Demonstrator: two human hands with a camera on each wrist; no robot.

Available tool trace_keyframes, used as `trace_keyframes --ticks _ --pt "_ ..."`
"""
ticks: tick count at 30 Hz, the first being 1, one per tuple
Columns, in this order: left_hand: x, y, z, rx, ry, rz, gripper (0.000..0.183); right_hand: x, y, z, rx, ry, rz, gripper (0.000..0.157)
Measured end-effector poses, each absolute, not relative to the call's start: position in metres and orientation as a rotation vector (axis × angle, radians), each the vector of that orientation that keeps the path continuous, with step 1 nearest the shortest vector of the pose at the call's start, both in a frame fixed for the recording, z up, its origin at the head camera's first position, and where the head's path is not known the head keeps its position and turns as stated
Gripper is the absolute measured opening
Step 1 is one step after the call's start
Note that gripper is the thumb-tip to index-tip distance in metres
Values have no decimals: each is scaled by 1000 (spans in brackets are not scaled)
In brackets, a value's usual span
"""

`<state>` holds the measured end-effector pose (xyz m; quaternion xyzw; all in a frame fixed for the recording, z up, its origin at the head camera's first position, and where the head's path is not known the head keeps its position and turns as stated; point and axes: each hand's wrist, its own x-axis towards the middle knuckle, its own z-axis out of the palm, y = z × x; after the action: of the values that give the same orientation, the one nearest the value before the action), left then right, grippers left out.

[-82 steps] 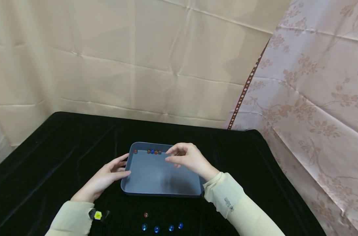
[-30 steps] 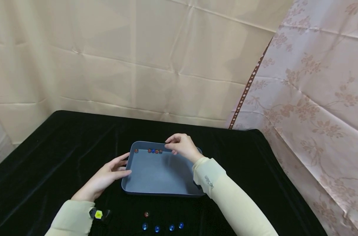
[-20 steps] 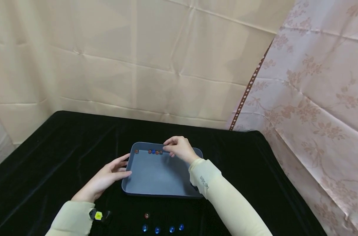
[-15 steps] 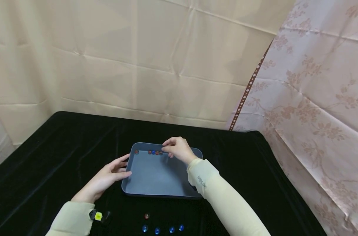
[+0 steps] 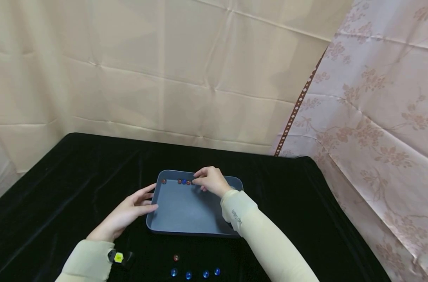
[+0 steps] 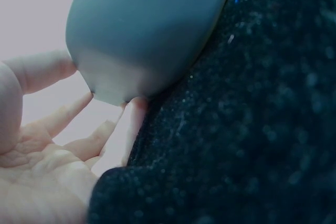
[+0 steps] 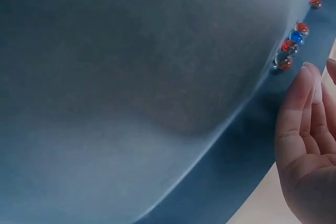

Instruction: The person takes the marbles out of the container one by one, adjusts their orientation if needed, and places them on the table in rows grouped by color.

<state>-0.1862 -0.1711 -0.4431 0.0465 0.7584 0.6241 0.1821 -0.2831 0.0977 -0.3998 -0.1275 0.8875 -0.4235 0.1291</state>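
My left hand (image 5: pixel 127 213) grips the left end of a blue-grey tray (image 5: pixel 185 219), thumb over the rim; the left wrist view shows several fingertips against the outside of the tray wall (image 6: pixel 113 85). Along the tray's far wall sit glass marbles: a lone brown-red marble (image 5: pixel 163 181) near the left corner, then a short row with a blue marble (image 5: pixel 184 181) among red ones. My right hand (image 5: pixel 212 181) is at the row's right end. Its fingertips come close together beside the end marble (image 7: pixel 284 63), and no marble shows between them.
In front of the tray, on the black cloth (image 5: pixel 76 203), lie a brown-red marble (image 5: pixel 176 257) and several blue marbles (image 5: pixel 188 275). A cream curtain (image 5: pixel 129 78) hangs behind the table and a floral cloth (image 5: pixel 383 117) at the right.
My right hand has moved left and, over the last second, slightly nearer, down to the end of the marble row. The left hand stays at the tray; the marbles look unmoved.
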Motion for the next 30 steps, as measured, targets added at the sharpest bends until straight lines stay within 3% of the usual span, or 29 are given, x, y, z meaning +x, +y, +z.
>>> trace_keyframes --ticks 30 --pt "-186 -171 -447 134 2150 1761 74 -288 89 -419 -340 2618 -1169 17"
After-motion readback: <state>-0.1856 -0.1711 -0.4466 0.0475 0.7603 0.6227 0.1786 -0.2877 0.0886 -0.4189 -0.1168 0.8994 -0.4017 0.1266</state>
